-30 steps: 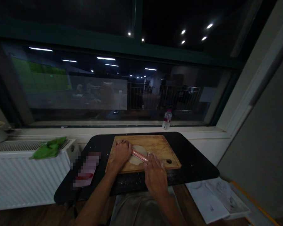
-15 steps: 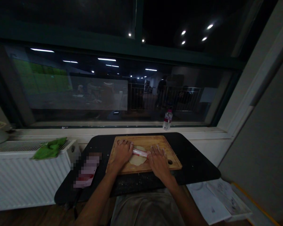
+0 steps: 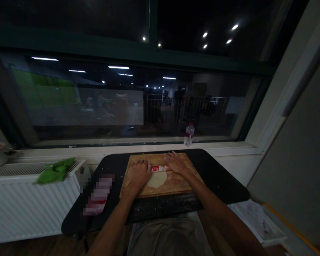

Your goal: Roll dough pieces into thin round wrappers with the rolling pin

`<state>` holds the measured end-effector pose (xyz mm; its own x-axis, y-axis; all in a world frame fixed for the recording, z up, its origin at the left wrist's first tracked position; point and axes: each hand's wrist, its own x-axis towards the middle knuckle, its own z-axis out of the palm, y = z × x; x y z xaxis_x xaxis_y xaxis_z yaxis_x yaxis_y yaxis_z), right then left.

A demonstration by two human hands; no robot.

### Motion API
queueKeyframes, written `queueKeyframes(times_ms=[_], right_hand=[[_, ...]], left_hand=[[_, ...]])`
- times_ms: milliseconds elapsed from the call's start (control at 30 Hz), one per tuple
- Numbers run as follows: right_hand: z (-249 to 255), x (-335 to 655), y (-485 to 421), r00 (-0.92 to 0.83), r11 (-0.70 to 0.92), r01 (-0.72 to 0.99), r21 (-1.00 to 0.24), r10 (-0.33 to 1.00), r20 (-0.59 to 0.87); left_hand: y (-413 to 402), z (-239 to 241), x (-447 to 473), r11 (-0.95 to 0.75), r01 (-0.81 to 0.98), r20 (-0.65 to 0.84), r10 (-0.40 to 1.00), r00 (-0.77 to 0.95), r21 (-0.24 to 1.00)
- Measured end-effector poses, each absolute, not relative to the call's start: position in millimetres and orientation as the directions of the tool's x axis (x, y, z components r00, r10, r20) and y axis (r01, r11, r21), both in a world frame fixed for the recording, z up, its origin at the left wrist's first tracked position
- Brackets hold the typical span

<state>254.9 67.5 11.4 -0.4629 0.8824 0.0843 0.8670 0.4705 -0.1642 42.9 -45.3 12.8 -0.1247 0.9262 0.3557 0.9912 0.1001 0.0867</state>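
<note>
A flat round of pale dough [image 3: 156,180] lies on the wooden cutting board [image 3: 146,192]. Across its far edge rests a red-and-white printed tube [image 3: 160,168], which lies crosswise like a rolling pin. My left hand [image 3: 140,173] covers the tube's left end, fingers curled forward over it. At the other end my right hand [image 3: 176,163] presses down, its floured fingers extended toward the upper right. Both ends of the tube are hidden under the hands.
The board lies on a black table [image 3: 224,185] with white specks. A pink, partly blurred packet [image 3: 97,197] is at the left. A bottle [image 3: 189,135] stands on the windowsill. A green cloth [image 3: 56,171] drapes over the radiator [image 3: 34,202]. Papers [image 3: 253,217] lie lower right.
The tube has moved away from me, from the dough's middle to its far edge. My right hand has gone forward with it; more of the dough shows.
</note>
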Motion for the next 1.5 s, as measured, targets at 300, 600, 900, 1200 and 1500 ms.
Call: queueKeyframes(times_ms=[300,600,900,1200,1500], right_hand=[[-5.9,262.3,69.3,-0.552,0.584,0.806,-0.095,0.799,0.238],[-12.0,271.1,34.8,-0.589,0.626,0.779,0.034,0.713,0.381],[-12.3,270.6,-9.3,-0.443,0.514,0.854,-0.079,0.799,0.406],[-25.0,271.6,-45.4,-0.418,0.499,0.863,-0.074,0.789,0.450],[-46.4,271.0,-77.6,-0.370,0.502,0.860,-0.095,0.739,0.563]], left_hand=[[-46.9,15.4,46.4,0.145,0.982,0.300,0.938,-0.175,0.120],[-47.0,16.7,48.2,0.193,0.971,0.278,0.934,-0.225,0.138],[-52.0,20.5,48.4,0.202,0.969,0.252,0.940,-0.232,0.140],[-54.6,22.0,47.0,0.192,0.972,0.242,0.945,-0.220,0.133],[-55.1,21.6,47.0,0.165,0.979,0.274,0.942,-0.191,0.116]])
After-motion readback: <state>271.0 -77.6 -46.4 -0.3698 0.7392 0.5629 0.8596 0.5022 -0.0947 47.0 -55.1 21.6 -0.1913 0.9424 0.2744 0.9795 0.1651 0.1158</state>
